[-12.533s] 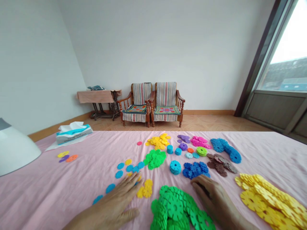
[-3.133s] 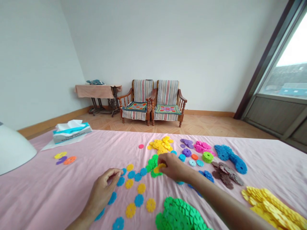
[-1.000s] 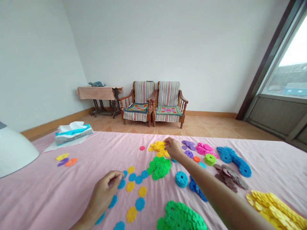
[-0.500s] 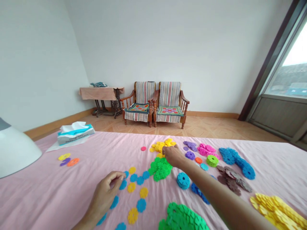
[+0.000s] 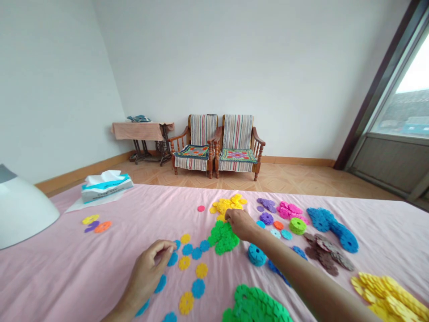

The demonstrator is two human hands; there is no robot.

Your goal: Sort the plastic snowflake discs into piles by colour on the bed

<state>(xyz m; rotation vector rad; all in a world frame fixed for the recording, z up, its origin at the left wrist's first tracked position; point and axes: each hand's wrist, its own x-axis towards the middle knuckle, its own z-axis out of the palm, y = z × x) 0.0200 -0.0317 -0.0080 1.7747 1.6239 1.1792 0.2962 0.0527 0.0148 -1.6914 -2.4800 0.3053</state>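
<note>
My right hand reaches forward over the pink cloth, fingers curled, between the far yellow disc pile and the small green disc pile; I cannot make out anything in its fingers. My left hand rests nearer me with fingers bent in a loose pinch beside scattered blue discs and yellow discs. A big green pile lies close in front of me.
Purple, pink, blue and brown disc piles lie to the right, with a large yellow heap at the near right. A tissue box and a white rounded object sit at left. Two wooden chairs stand by the far wall.
My right hand has drawn back from the far yellow pile toward the small green pile. My left hand has stayed put.
</note>
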